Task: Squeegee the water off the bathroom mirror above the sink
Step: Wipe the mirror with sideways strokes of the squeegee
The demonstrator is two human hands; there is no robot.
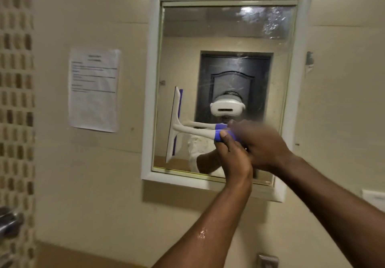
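A white-framed mirror (229, 45) hangs on the beige wall, with water drops and streaks near its top right and middle. A white squeegee (177, 126) with a purple blade edge stands upright against the glass at the mirror's lower left. Its handle runs to the right, ending in a purple grip. My left hand (233, 155) curls round that purple grip from below. My right hand (262, 142) wraps over the handle's end beside it, blurred by motion.
A printed paper notice (93, 89) is stuck to the wall left of the mirror. A mosaic tile strip (16, 80) runs down the far left, with a metal handle (9, 221) below. A small fixture (309, 58) sits on the wall right of the frame.
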